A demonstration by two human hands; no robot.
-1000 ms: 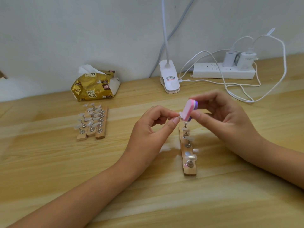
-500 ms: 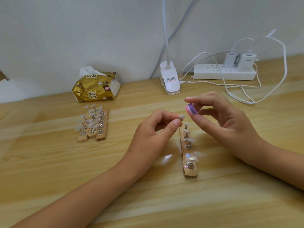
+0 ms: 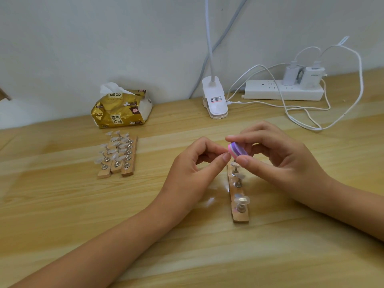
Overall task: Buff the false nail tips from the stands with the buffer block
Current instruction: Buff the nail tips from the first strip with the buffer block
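Pinching the buffer block (image 3: 237, 151) (pink and purple) between thumb and fingers, a person's right hand (image 3: 280, 163) holds it against the left hand (image 3: 193, 171), whose thumb and forefinger press together, perhaps on a nail tip hidden from view, just above a wooden stand (image 3: 240, 206)

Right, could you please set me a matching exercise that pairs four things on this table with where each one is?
Things:
1. buffer block
2. tissue pack
3. power strip
4. single nail stand

Places:
A. at the far edge of the table, with two chargers plugged in
B. held by the right hand
C. just behind the three grouped nail stands
D. lying alone near the table's middle

Pairs: 1-B, 2-C, 3-A, 4-D
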